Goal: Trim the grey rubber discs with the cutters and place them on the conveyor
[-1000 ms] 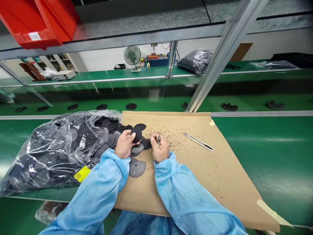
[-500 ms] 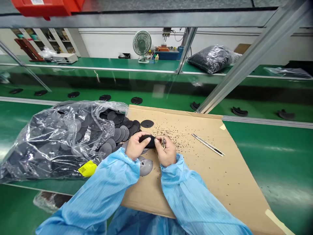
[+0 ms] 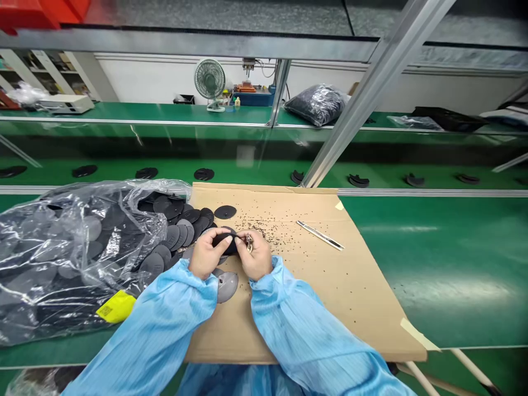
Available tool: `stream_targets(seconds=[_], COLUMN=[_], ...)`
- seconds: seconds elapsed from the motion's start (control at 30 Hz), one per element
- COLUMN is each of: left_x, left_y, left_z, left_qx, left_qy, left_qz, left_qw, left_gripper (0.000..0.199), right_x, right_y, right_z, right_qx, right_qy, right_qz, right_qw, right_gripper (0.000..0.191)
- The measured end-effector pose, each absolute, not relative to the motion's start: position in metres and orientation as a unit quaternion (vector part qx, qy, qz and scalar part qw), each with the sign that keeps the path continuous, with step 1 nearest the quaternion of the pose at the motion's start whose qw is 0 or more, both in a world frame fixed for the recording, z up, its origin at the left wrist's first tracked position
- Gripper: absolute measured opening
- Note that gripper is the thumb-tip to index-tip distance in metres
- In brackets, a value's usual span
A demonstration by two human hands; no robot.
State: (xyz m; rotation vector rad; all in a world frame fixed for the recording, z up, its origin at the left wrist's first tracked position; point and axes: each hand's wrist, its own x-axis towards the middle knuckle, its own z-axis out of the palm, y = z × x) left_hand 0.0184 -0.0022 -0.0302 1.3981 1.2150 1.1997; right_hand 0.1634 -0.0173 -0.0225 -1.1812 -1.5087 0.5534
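Observation:
My left hand (image 3: 207, 257) grips a dark round disc (image 3: 226, 242), thumb on top and fingers along the far edge. The thumb and fingertips of my right hand (image 3: 256, 258) pinch the disc's right edge. A small brass-coloured metal tool (image 3: 249, 242) is also held in that hand, its kind partly hidden by the fingers. Below the hands a grey disc (image 3: 227, 286) with a dark spot lies on the cardboard sheet (image 3: 305, 308). Another black disc (image 3: 225, 212) lies flat beyond them. Many tiny dark bits (image 3: 268, 231) are scattered across the cardboard.
To the left, a clear plastic bag (image 3: 82, 264) spills dark discs (image 3: 177, 234) toward my hands. A white, narrow cutter-like tool (image 3: 320, 235) lies on the right. Black parts (image 3: 204, 174) sit in a row on the green strip behind; a slanted metal post (image 3: 350, 115) rises there.
The view has turned to the right, so everything appears farther left. Both hands stay together on the same disc, with only slight finger movement.

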Motion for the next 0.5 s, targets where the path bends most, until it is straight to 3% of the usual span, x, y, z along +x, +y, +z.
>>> stream_targets(seconds=[0.5], left_x=[0.0185], left_y=[-0.0010], left_z=[-0.0319], left_qx=[0.570], left_qy=[0.499], left_qz=[0.484], left_qw=[0.438], left_gripper=[0.025], right_x=[0.1640], right_y=[-0.0167], right_z=[-0.0222], right_qx=[-0.503], right_qy=[-0.645], right_qz=[0.234], right_qw=[0.526], right_gripper=[0.010])
